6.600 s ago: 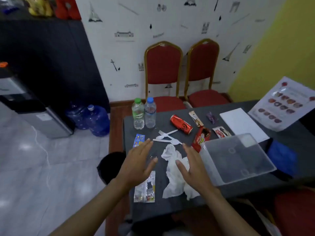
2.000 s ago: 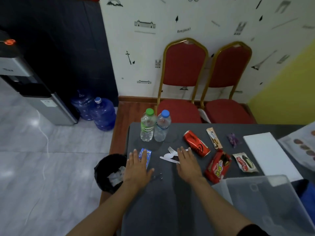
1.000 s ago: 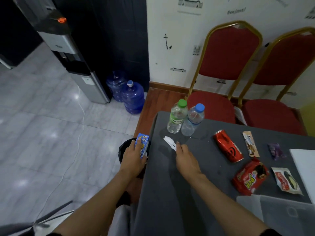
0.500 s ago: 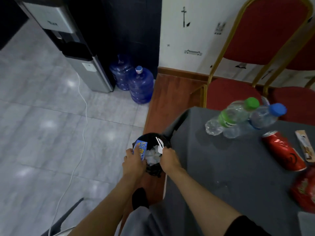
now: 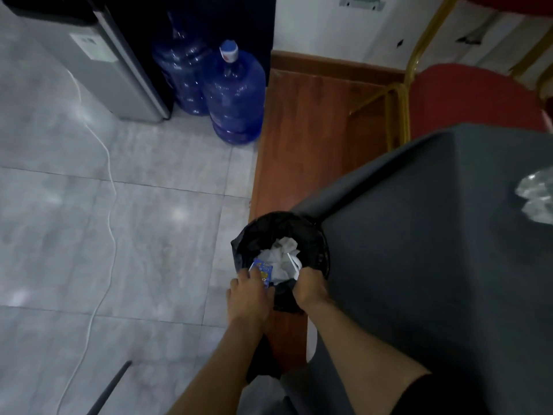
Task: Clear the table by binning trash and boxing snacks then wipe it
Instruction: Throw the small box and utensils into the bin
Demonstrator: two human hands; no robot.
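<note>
A black bin [image 5: 311,232] with a black liner stands on the floor against the table's left corner. Crumpled white tissue [image 5: 279,254] lies inside it. My left hand [image 5: 250,290] hovers over the bin's near rim, holding a small blue snack wrapper [image 5: 263,270]. Beside it, my right hand [image 5: 309,284] grips white plastic cutlery [image 5: 294,262] over the bin opening. The table [image 5: 434,265], covered in a dark grey cloth, fills the right side.
Two blue water jugs [image 5: 235,94] and a grey water dispenser [image 5: 119,70] stand at the back left. A white cable [image 5: 109,187] runs across the tiled floor. A red chair [image 5: 472,97] sits behind the table. Clear bottle bottoms [image 5: 535,196] show at the right edge.
My head has tilted further down toward the bin. Both hands have lowered a little into the bin opening, still holding the wrapper and the cutlery.
</note>
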